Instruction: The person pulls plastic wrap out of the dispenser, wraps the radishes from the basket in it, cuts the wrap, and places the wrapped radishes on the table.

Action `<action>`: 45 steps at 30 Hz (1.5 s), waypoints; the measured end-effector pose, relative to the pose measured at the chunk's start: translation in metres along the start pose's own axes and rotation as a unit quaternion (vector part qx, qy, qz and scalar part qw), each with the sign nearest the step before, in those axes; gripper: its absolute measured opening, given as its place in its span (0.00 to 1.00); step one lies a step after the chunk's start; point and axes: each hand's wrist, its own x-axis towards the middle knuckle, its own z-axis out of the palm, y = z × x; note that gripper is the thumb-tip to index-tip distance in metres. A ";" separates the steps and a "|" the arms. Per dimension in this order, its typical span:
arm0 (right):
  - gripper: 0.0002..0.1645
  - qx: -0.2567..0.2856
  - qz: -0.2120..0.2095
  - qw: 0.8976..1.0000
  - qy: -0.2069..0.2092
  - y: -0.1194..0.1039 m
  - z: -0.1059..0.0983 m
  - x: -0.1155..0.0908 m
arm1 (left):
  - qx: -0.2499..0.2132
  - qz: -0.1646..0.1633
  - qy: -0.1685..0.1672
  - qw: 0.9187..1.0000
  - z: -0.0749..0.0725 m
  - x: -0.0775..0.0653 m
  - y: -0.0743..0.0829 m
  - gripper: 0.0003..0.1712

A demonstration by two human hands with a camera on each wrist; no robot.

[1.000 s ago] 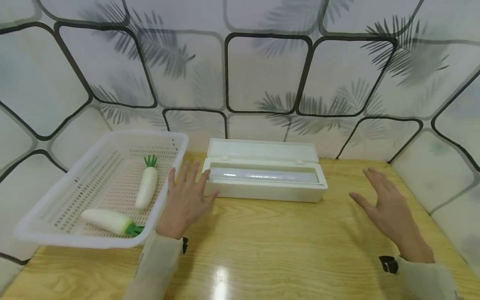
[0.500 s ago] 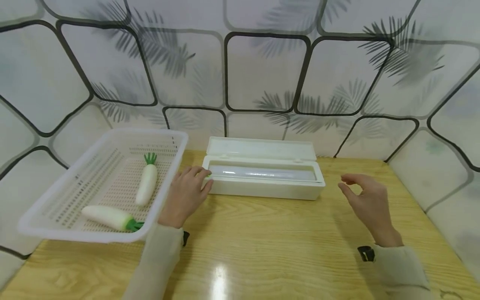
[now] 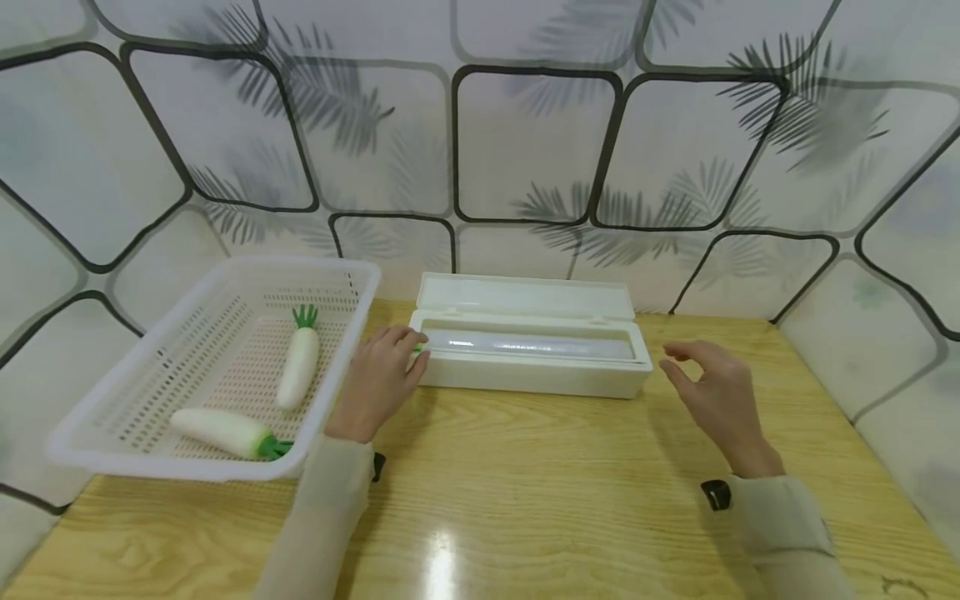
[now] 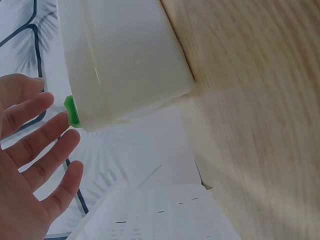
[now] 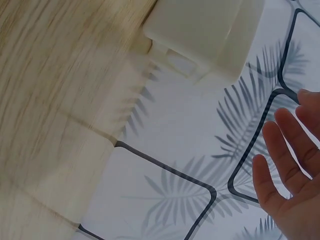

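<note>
A long white box (image 3: 525,381) lies on the table with its lid (image 3: 525,296) raised at the back. Inside it is a shiny roll of plastic film (image 3: 525,344). My left hand (image 3: 378,379) is at the box's left end, its fingers loosely bent. In the left wrist view, a small green tab (image 4: 73,111) sticks out at the box's corner, close to those fingertips; whether they touch it is hard to tell. Off the box's right end hovers my right hand (image 3: 712,396), thumb and forefinger curved with a gap between them, holding nothing.
To the left stands a white plastic basket (image 3: 172,472) with perforated walls. Two white radishes with green tops lie in it, one radish (image 3: 298,367) pointing away and another radish (image 3: 221,432) lying crosswise. A patterned wall (image 3: 536,150) rises behind the wooden table (image 3: 525,500).
My left hand has drawn its spread fingers in toward the box's left end. My right hand has moved left toward the box, its thumb and forefinger curving closer together.
</note>
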 end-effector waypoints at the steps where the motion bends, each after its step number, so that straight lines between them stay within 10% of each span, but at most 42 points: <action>1: 0.17 0.003 -0.002 1.000 0.001 0.000 0.002 0.000 | 0.000 0.002 0.001 1.000 0.001 0.001 -0.001 0.09; 20: 0.19 0.031 -0.029 0.999 -0.006 -0.007 0.025 0.005 | -0.022 0.023 -0.016 0.999 0.007 0.009 -0.007 0.09; 45: 0.15 -0.002 -0.024 0.987 -0.158 0.001 0.041 0.023 | -0.012 0.022 -0.110 0.994 0.004 0.017 -0.008 0.10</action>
